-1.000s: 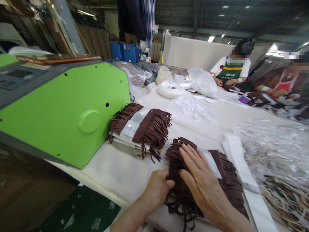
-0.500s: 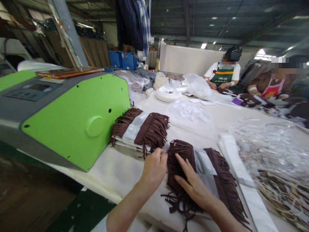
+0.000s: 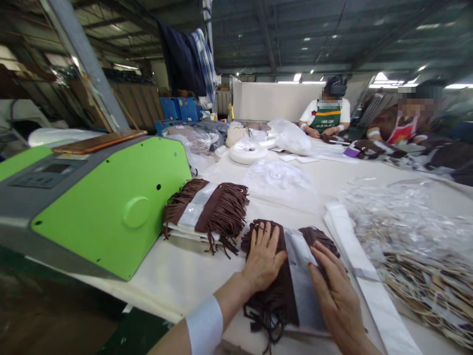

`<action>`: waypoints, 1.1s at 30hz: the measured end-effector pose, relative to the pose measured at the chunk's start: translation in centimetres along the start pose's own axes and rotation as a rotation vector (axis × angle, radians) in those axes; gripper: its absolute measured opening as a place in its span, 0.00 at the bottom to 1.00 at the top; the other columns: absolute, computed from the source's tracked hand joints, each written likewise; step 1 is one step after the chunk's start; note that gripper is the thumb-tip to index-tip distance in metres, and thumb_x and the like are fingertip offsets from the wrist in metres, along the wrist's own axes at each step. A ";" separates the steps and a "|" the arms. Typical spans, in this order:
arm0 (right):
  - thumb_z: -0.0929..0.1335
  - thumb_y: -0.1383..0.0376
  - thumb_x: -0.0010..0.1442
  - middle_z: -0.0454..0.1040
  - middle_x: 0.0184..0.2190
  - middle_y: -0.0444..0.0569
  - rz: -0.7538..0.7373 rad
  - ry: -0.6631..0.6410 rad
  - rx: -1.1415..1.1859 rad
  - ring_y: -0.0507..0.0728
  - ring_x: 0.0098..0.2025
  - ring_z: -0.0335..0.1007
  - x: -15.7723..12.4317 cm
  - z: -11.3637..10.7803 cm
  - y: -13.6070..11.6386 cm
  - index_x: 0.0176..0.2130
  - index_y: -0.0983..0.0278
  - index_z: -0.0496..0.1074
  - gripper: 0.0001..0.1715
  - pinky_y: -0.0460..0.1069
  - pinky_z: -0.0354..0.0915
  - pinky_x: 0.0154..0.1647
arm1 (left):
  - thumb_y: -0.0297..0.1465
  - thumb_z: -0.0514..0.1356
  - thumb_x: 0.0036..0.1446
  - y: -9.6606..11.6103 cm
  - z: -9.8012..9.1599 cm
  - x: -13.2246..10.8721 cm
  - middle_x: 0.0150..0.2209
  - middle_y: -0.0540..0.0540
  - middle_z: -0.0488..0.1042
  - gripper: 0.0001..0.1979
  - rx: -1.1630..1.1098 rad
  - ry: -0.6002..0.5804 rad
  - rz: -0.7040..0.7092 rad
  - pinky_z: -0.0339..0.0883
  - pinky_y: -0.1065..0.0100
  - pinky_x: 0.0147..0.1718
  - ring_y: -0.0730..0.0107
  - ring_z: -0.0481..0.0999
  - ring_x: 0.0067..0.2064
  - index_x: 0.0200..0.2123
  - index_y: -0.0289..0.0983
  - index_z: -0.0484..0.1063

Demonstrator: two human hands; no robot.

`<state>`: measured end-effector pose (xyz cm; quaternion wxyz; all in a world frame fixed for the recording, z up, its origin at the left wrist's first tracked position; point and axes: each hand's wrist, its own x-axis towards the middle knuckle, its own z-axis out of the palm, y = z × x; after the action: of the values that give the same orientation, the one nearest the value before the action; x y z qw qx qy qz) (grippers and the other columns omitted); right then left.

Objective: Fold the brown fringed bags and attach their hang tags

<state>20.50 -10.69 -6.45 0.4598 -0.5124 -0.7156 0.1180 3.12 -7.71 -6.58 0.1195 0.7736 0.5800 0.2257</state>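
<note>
A brown fringed piece with a pale translucent strip down its middle lies on the table in front of me. My left hand rests flat on its left fringed side, fingers spread. On the strip's right edge and the right-hand fringe lies my right hand, its fingers stretched out. Loose strands hang from the near left corner. Left of my hands sits a stack of similar brown fringed pieces, with white layers showing between them and a pale band across the top.
A green and grey machine stands at the left. Long white strips lie right of the piece, beside clear plastic bags and a heap of cords. White rolls sit farther back. Two people work across the table.
My left hand has opened from a closed pinch at the piece's left edge and now lies flat on it. My right hand has moved right, across the pale strip. The view has shifted slightly.
</note>
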 end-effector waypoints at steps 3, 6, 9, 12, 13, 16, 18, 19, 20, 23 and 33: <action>0.61 0.60 0.61 0.66 0.53 0.52 -0.038 0.069 -0.024 0.60 0.55 0.62 -0.4 -2.0 -0.2 0.50 0.60 0.67 0.18 0.59 0.59 0.56 | 0.38 0.39 0.65 1.7 -4.2 1.8 0.66 0.38 0.33 0.29 -0.003 0.085 -0.019 0.35 0.47 0.62 0.58 0.26 0.65 0.63 0.31 0.34; 0.62 0.60 0.60 0.68 0.52 0.52 -0.028 0.134 -0.054 0.60 0.54 0.64 -0.4 -3.8 -0.1 0.50 0.59 0.67 0.18 0.59 0.58 0.56 | 0.39 0.40 0.65 2.4 -4.4 1.7 0.66 0.41 0.31 0.29 0.012 0.230 0.029 0.32 0.48 0.62 0.61 0.24 0.65 0.64 0.35 0.31; 0.62 0.58 0.60 0.69 0.50 0.53 -0.012 0.206 -0.098 0.61 0.52 0.64 -0.3 -5.3 0.6 0.47 0.61 0.69 0.17 0.59 0.57 0.56 | 0.40 0.47 0.63 1.2 -0.7 -0.6 0.65 0.35 0.39 0.30 0.140 -0.023 0.136 0.40 0.44 0.60 0.53 0.32 0.65 0.63 0.35 0.39; 0.62 0.58 0.60 0.70 0.49 0.54 0.064 0.259 -0.092 0.61 0.52 0.65 -0.4 -6.8 2.1 0.45 0.62 0.70 0.17 0.60 0.58 0.55 | 0.40 0.49 0.62 -0.7 2.5 -2.2 0.64 0.32 0.42 0.31 0.168 -0.049 0.120 0.44 0.41 0.58 0.47 0.38 0.65 0.63 0.33 0.43; 0.62 0.58 0.59 0.71 0.48 0.53 0.098 0.267 -0.082 0.61 0.52 0.65 -0.5 -7.4 2.8 0.45 0.62 0.70 0.16 0.60 0.59 0.55 | 0.38 0.48 0.63 -1.2 3.0 -2.4 0.64 0.32 0.43 0.30 0.170 -0.041 0.134 0.45 0.41 0.58 0.48 0.38 0.65 0.63 0.33 0.42; 0.63 0.57 0.59 0.72 0.47 0.53 0.205 0.290 -0.061 0.60 0.51 0.66 -1.3 -8.8 4.5 0.42 0.61 0.71 0.15 0.59 0.60 0.54 | 0.36 0.43 0.64 -2.2 3.6 -2.1 0.63 0.35 0.50 0.27 0.209 0.036 0.172 0.47 0.42 0.58 0.51 0.45 0.64 0.63 0.33 0.41; 0.63 0.57 0.59 0.72 0.46 0.53 0.261 0.311 -0.054 0.60 0.50 0.67 -1.5 -9.3 5.2 0.41 0.61 0.71 0.14 0.58 0.61 0.53 | 0.35 0.43 0.64 -2.8 3.9 -1.9 0.61 0.36 0.54 0.27 0.255 0.112 0.207 0.50 0.44 0.58 0.52 0.50 0.63 0.63 0.35 0.40; 0.62 0.57 0.59 0.72 0.46 0.53 0.278 0.320 -0.054 0.60 0.49 0.67 -1.4 -9.3 5.3 0.40 0.61 0.71 0.14 0.58 0.62 0.52 | 0.35 0.43 0.64 -3.1 4.1 -1.9 0.61 0.37 0.56 0.27 0.278 0.148 0.229 0.51 0.45 0.58 0.52 0.52 0.63 0.63 0.36 0.40; 0.62 0.58 0.59 0.72 0.45 0.54 0.281 0.314 -0.057 0.60 0.49 0.67 -1.1 -9.3 5.3 0.40 0.62 0.71 0.14 0.58 0.62 0.51 | 0.34 0.43 0.64 -3.4 4.3 -1.9 0.60 0.37 0.57 0.27 0.300 0.180 0.250 0.52 0.46 0.57 0.53 0.54 0.62 0.63 0.37 0.40; 0.60 0.61 0.60 0.72 0.44 0.55 0.232 0.208 -0.058 0.59 0.48 0.67 0.7 -8.8 4.4 0.41 0.63 0.70 0.14 0.56 0.64 0.48 | 0.33 0.43 0.63 -4.2 4.5 -1.9 0.58 0.38 0.61 0.27 0.368 0.266 0.308 0.56 0.50 0.55 0.54 0.59 0.60 0.64 0.38 0.39; 0.59 0.71 0.58 0.76 0.32 0.50 0.475 -0.149 -0.008 0.56 0.34 0.72 -3.0 -7.4 4.0 0.40 0.63 0.69 0.13 0.50 0.66 0.36 | 0.28 0.53 0.58 4.7 -0.1 0.0 0.51 0.42 0.69 0.20 0.269 0.245 0.690 0.56 0.63 0.52 0.61 0.64 0.54 0.55 0.33 0.61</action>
<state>28.92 -13.63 -6.54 0.3628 -0.6581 -0.6074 0.2574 6.98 -9.10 -4.38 -0.1358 0.8992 0.3202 0.2653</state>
